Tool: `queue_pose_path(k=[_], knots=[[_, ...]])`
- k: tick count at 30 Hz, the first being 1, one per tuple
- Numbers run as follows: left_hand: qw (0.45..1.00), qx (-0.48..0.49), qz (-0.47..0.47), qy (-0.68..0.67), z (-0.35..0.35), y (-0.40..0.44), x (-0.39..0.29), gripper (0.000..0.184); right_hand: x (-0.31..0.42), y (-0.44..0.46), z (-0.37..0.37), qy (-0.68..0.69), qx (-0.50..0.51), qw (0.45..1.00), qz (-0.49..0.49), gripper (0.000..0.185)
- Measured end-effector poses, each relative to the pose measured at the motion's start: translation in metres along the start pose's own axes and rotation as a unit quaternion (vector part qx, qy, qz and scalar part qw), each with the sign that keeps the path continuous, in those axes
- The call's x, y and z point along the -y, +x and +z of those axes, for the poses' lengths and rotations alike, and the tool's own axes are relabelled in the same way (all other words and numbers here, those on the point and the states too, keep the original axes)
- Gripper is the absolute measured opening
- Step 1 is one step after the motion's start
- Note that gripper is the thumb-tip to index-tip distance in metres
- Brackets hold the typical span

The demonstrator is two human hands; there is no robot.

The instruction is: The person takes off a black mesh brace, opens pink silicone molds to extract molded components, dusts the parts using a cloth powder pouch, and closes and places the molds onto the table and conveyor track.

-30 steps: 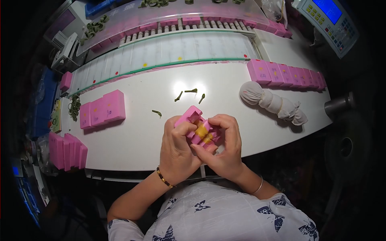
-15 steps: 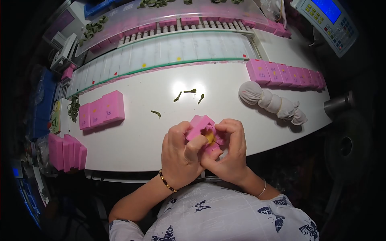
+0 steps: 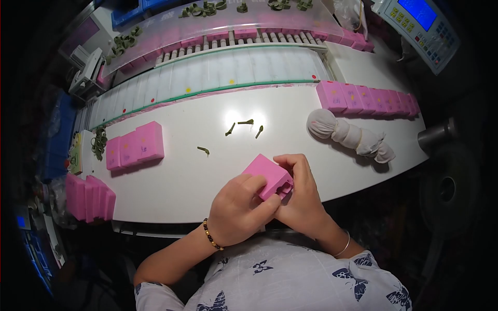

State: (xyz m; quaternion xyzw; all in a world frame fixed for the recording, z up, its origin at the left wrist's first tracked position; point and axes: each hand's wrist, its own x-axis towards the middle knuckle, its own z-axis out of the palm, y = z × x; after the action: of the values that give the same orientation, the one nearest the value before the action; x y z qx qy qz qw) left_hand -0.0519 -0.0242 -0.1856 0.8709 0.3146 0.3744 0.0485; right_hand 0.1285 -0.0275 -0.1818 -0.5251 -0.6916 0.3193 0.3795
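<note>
Over the table's front edge I hold a pink rubber mould (image 3: 265, 173) between both hands. My left hand (image 3: 239, 205) grips its left side, the fingers curled over the top face. From the right, my right hand (image 3: 302, 199) closes round it, index finger at the far corner. A jagged notch shows in the mould's near right end; its inside is mostly hidden. Several small green wax-like pieces (image 3: 245, 122) lie on the white table beyond my hands.
Pink moulds stand at left (image 3: 136, 145), lower left (image 3: 91, 197) and in a row at right (image 3: 363, 98). A tied white cloth bundle (image 3: 350, 136) lies before that row. Behind are a glass-edged panel (image 3: 207, 72), rollers and a keypad display (image 3: 420, 26).
The mould has turned in my hands: its smooth pink face now points up and the yellow inside no longer shows. My left fingers have moved from the opening onto the outside.
</note>
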Motion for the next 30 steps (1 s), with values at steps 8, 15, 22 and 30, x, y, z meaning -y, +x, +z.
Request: queue_pose_path(k=[8,15,22,30], knots=[[0.980,-0.039,-0.119,-0.156,-0.032,0.006,0.034,0.040,-0.010,0.037,-0.020,0.173,0.115,0.974,-0.093,0.051],[0.928,-0.069,-0.222,-0.290,-0.017,0.016,0.049,0.033,-0.008,0.051,-0.012,0.168,0.058,0.984,-0.035,0.040],[0.894,-0.137,-0.333,-0.268,-0.016,0.024,0.058,0.038,-0.018,0.062,-0.019,0.344,0.039,0.925,0.156,0.037],[0.961,-0.089,-0.212,-0.155,-0.013,0.037,0.041,0.046,0.009,0.059,-0.006,0.340,-0.007,0.939,0.057,0.038]])
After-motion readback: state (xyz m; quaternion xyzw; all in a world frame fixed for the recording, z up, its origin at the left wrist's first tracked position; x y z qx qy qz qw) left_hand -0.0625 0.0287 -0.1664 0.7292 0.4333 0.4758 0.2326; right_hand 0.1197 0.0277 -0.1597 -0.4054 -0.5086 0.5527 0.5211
